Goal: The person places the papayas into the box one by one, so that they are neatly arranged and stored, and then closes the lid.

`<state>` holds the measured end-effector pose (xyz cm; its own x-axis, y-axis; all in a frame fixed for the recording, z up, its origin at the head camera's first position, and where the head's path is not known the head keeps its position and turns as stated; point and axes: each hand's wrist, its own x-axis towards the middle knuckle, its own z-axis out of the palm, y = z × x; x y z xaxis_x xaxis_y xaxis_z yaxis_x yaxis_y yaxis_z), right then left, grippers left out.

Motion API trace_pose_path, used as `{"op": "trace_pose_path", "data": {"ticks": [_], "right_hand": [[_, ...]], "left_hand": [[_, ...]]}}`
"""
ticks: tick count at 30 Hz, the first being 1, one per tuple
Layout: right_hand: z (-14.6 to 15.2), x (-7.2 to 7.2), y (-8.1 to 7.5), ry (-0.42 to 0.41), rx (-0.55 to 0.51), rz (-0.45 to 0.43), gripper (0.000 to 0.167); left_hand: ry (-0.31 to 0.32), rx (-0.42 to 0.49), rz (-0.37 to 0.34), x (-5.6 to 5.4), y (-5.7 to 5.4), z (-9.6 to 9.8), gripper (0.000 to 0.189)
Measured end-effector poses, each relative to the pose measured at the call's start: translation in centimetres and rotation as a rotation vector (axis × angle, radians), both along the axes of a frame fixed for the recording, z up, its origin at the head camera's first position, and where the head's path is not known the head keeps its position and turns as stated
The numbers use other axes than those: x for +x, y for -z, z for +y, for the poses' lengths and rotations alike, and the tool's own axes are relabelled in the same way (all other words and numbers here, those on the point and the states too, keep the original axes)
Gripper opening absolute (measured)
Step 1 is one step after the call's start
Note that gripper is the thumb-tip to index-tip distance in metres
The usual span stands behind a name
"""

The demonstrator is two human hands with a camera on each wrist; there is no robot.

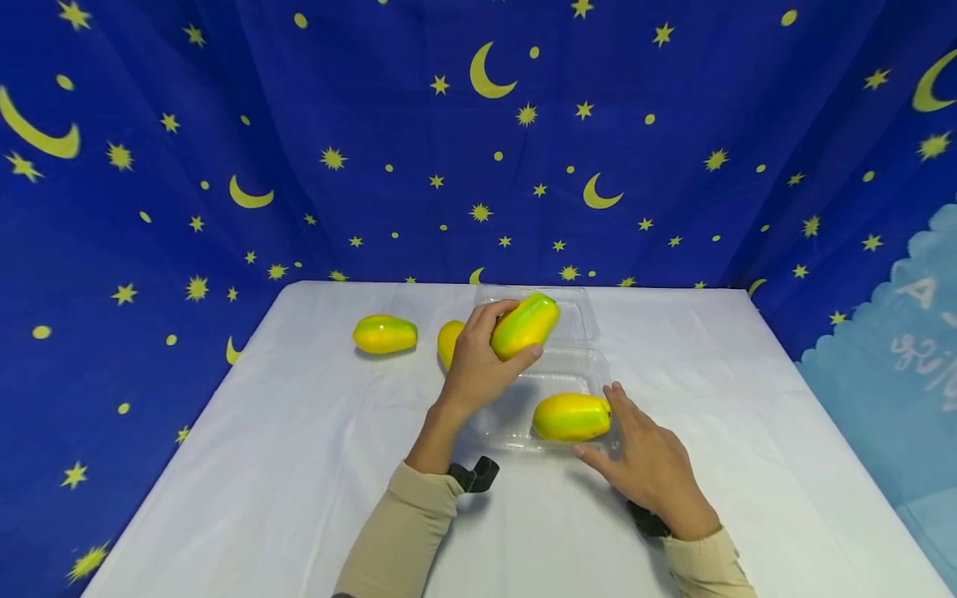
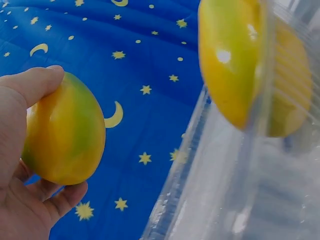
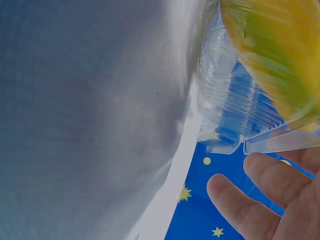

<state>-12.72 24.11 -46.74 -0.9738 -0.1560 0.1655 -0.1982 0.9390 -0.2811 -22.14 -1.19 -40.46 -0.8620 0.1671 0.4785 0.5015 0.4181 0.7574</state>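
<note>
My left hand (image 1: 477, 365) grips a yellow-green papaya (image 1: 529, 324), held up over the back of a clear plastic box (image 1: 511, 415). The left wrist view shows thumb and fingers on opposite sides of this papaya (image 2: 70, 132). A second papaya (image 1: 571, 417) lies sideways in the front right part of the box. Around the box's right end rests my right hand (image 1: 654, 461), its fingers extended and spread. In the right wrist view, the fingertips (image 3: 257, 162) are right at the box's rim, with the papaya (image 3: 280, 55) seen through the plastic.
The box's clear lid (image 1: 579, 320) lies folded open at the back. Left of the box is another papaya (image 1: 385, 334), and one more (image 1: 449, 339) is partly hidden behind my left hand. A white cloth (image 1: 284, 465) covers the table; a blue star-patterned curtain (image 1: 404, 124) stands behind.
</note>
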Motion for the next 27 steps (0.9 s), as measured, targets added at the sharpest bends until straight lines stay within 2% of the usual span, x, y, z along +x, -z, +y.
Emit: {"op": "trace_pose_path", "data": {"ticks": [10, 22, 27], "right_hand": [[-0.1, 0.1, 0.0, 0.011, 0.007, -0.013, 0.102], [-0.2, 0.0, 0.0, 0.012, -0.007, -0.007, 0.102], [-0.1, 0.0, -0.1, 0.017, -0.002, -0.009, 0.103]], "left_hand": [[0.036, -0.082, -0.037, -0.3, 1.5, 1.7, 0.068], [0.048, -0.127, -0.032, -0.2, 2.3, 2.4, 0.066], [0.078, -0.134, -0.042, -0.3, 2.8, 2.8, 0.068]]}}
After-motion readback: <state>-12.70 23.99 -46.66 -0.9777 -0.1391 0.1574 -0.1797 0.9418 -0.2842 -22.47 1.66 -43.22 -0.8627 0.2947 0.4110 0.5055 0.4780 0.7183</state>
